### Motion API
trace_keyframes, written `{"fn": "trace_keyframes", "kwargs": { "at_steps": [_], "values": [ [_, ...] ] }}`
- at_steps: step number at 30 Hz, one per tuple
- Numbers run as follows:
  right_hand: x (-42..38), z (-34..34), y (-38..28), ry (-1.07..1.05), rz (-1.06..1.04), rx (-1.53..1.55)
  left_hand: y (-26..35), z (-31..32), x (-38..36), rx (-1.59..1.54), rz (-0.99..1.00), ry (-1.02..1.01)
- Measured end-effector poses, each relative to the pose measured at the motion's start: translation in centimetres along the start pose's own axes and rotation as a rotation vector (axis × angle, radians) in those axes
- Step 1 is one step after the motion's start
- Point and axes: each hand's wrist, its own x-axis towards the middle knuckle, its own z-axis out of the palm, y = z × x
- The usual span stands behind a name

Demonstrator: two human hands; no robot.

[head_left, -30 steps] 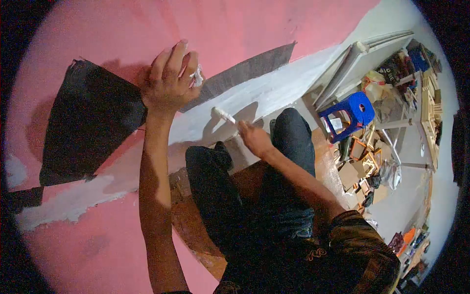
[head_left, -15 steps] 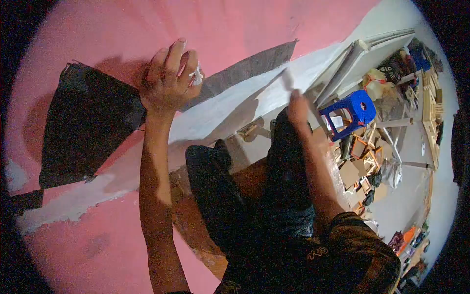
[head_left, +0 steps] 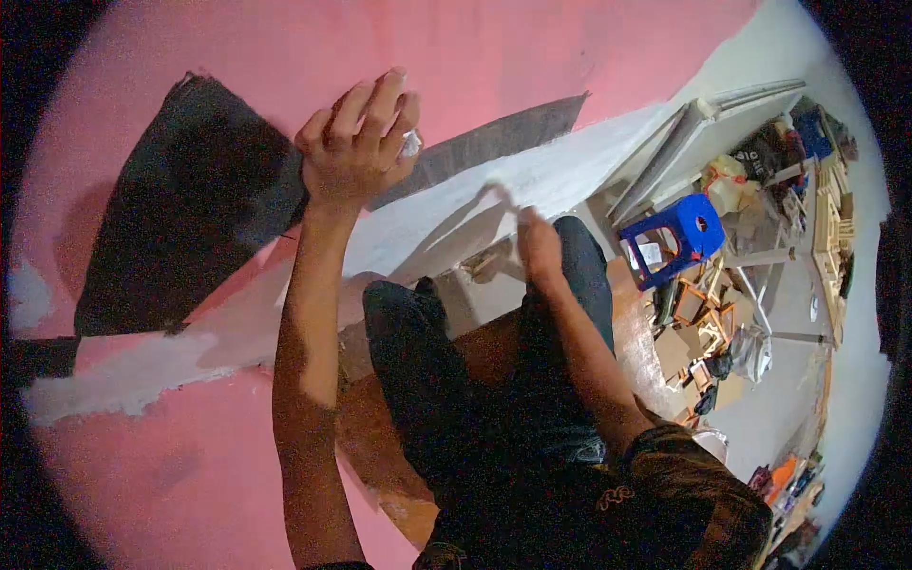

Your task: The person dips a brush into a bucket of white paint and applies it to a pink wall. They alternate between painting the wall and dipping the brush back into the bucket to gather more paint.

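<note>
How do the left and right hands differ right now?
Pose: the left hand has its fingers extended, apparently resting against the pink wall; the right hand is closed, beside a dark trouser leg in view.
Item: the left hand has a white wad at its fingers, grip unclear; the right hand holds a pale, blurred tool.
Shared: both are bare.

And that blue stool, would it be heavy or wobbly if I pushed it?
The blue stool is probably light for its size: its side is open and its top has a hole. It looks like moulded plastic, so probably stiff. A hard shove might tip it, given its slim legs.
</note>
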Motion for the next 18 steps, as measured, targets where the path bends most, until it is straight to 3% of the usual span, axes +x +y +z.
{"fn": "trace_keyframes", "kwargs": {
  "at_steps": [2,5,8,10,11,13,14,18],
  "values": [
    [1.6,-0.9,2.0,0.123,0.137,0.003,0.0,-0.1,0.0,-0.002,-0.01,-0.007],
    [2.2,-1.6,2.4,0.382,0.149,0.029,-0.1,-0.1,0.2,0.009,-0.001,0.015],
    [1.1,0.2,-1.2,0.112,0.176,0.151,0.1,0.1,0.0,0.034,0.004,0.03],
    [-1.5,4.2,-4.2,0.071,0.12,0.214,0.2,0.1,0.0,0.029,0.001,0.029],
    [-3.0,9.5,-3.3,0.032,0.045,0.264,0.1,0.0,0.0,0.032,-0.001,0.031],
    [-6.0,12.9,-5.1,-0.01,-0.143,0.202,-0.1,-0.1,0.2,0.026,0.005,0.028],
    [-7.5,11.0,-7.7,-0.014,-0.247,0.091,-0.1,-0.2,0.1,0.021,0.012,0.023],
    [-8.6,9.3,-10.1,-0.166,-0.344,0.096,-0.6,-0.4,-0.2,0.031,0.049,-0.009]
  ]
}}
